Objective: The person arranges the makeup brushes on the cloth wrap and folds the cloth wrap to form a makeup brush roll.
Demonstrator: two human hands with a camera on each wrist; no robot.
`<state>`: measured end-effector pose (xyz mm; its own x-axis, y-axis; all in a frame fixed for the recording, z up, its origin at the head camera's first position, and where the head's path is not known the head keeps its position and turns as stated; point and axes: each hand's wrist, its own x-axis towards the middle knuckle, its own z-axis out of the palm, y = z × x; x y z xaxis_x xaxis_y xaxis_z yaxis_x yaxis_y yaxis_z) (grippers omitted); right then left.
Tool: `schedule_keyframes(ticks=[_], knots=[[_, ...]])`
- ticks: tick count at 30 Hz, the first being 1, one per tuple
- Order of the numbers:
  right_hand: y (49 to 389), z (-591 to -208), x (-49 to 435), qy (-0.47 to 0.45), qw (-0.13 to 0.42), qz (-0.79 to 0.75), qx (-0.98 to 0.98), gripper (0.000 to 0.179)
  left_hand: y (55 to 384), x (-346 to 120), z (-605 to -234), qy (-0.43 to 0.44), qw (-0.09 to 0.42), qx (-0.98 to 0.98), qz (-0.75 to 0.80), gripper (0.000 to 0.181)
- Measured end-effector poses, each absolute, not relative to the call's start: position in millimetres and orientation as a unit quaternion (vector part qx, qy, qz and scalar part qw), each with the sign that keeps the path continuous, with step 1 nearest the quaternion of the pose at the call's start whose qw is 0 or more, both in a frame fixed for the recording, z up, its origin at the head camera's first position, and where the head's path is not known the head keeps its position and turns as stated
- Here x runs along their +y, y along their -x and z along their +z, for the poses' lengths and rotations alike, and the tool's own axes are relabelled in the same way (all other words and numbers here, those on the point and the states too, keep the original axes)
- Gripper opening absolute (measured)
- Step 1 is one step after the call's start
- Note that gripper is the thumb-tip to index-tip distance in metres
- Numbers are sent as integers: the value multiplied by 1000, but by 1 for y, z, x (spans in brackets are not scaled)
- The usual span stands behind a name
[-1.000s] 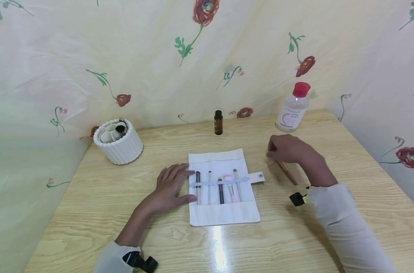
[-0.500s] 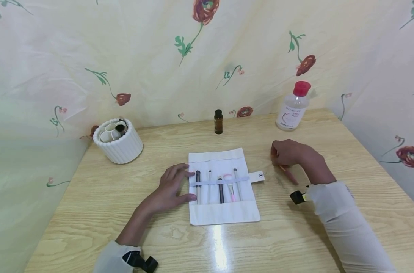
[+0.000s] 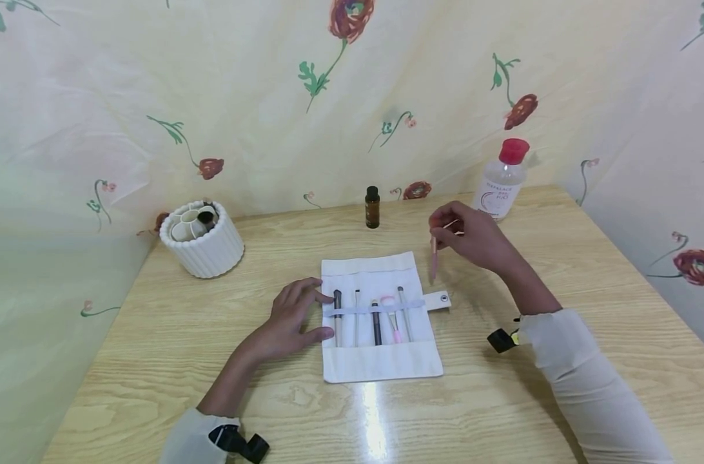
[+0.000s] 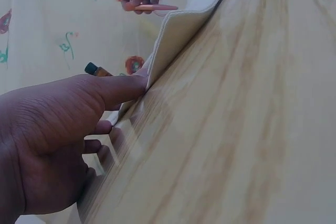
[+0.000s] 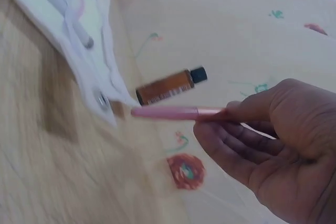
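A white fabric brush roll (image 3: 381, 365) lies spread out in the middle of the table. Several makeup brushes, among them a black-handled one (image 3: 377, 327) and a pink one (image 3: 395, 332), sit under its elastic band. My left hand (image 3: 288, 322) rests on the roll's left edge, thumb and fingers spread. Above the table, just right of the roll, my right hand (image 3: 468, 235) pinches a makeup brush with a pink handle (image 5: 165, 113). The handle points down in the head view. Its bristle end is hidden by the fingers.
A white ribbed holder (image 3: 204, 248) with brushes stands at the back left. Near the wall are a small brown bottle (image 3: 372, 209) and a clear bottle with a red cap (image 3: 499, 183). The roll's snap strap (image 3: 438, 301) sticks out to the right.
My right hand has lifted the pink-handled brush off the table and carried it left and up towards the roll. The left hand and the roll have stayed put.
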<state>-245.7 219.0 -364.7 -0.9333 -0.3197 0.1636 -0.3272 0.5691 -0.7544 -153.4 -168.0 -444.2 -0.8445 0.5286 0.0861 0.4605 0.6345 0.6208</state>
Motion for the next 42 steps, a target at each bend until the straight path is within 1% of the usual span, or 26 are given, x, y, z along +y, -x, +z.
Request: schedule_keyframes(ticks=[2, 6, 11, 14, 21, 24, 29, 36, 39, 42], knots=[[245, -368, 213, -194, -9, 443, -875, 21, 153, -168, -444, -276, 50, 902, 329, 49], [245, -376, 203, -206, -55, 438, -874, 18, 154, -168, -445, -277, 51, 901, 330, 47], [242, -381, 197, -223, -101, 368, -897, 15, 154, -167, -445, -275, 53, 903, 327, 47], [240, -382, 196, -246, -128, 336, -900, 14, 154, -168, -445, -275, 54, 903, 326, 48], [238, -380, 193, -309, -213, 284, -883, 4, 154, -168, -443, -272, 54, 905, 323, 51], [237, -379, 192, -336, -239, 270, -870, 3, 153, -168, -442, -272, 52, 904, 325, 52], [234, -375, 190, -357, -245, 256, -864, 5, 153, -168, -441, -272, 51, 903, 329, 52], [225, -362, 183, -345, -181, 235, -890, 8, 154, -169, -443, -272, 58, 904, 324, 50], [208, -354, 167, -383, -167, 247, -875, 8, 154, -171, -442, -272, 62, 903, 328, 52], [182, -348, 143, -453, -188, 259, -832, 14, 155, -171, -442, -271, 55, 901, 334, 54]])
